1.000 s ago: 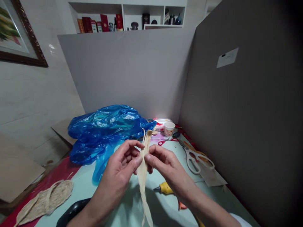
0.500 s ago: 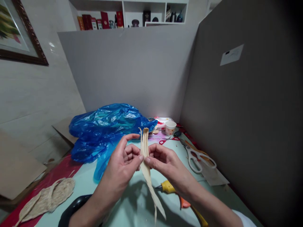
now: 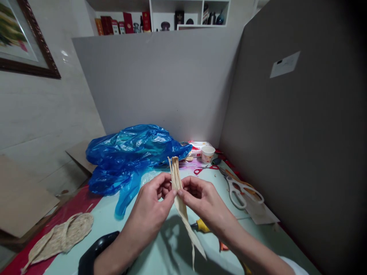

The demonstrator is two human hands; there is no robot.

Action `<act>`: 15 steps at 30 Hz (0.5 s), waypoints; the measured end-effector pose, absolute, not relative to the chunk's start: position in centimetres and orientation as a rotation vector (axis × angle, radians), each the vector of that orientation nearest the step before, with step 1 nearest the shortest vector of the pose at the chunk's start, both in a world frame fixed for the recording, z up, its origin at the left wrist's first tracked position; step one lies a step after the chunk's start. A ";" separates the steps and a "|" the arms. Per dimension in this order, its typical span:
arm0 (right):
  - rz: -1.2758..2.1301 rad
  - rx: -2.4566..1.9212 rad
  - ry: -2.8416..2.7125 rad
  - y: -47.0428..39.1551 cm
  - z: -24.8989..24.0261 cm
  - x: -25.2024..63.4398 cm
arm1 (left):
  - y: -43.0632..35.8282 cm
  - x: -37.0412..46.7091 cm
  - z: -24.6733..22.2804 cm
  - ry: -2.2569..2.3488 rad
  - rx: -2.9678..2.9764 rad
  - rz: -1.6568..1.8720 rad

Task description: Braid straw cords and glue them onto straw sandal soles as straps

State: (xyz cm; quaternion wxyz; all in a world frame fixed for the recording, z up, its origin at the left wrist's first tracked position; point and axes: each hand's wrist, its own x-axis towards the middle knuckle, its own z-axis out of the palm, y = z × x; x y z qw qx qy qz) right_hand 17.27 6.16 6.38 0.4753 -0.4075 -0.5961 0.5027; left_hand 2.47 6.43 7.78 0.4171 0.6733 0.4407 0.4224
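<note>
A bundle of pale, dried corn-husk-like strips (image 3: 177, 179) is held upright above the table, its folded end up and its pointed tail hanging down to the right. My left hand (image 3: 156, 198) pinches it from the left between thumb and fingers. From the other side my right hand (image 3: 199, 193) pinches the same strips, the two thumb tips nearly meeting at the middle. Below my right hand lies a yellow glue gun (image 3: 203, 225) with an orange trigger, partly hidden by the forearm.
A crumpled blue plastic bag (image 3: 134, 149) lies at the back left. A woven sandal-shaped piece (image 3: 64, 236) rests at the front left. White-handled scissors (image 3: 241, 191), red-handled scissors (image 3: 205, 169) and a paper cup (image 3: 207, 154) are at the right. Grey panels (image 3: 163, 84) stand behind.
My left index finger, raised before, has curled in against the strips. The strips' tail has swung slightly to the right. The whole view has shifted a little.
</note>
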 end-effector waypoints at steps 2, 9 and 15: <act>1.236 -1.026 -1.442 6.1 6.5 17.2 | 6.4 2.5 7.6 1.113 1.725 1.066; 1.363 -1.007 -1.420 5.9 6.8 17.4 | 6.4 2.7 7.8 1.047 1.663 1.042; 1.470 -0.898 -1.338 5.9 6.3 17.7 | 6.7 2.0 8.2 0.886 1.517 0.956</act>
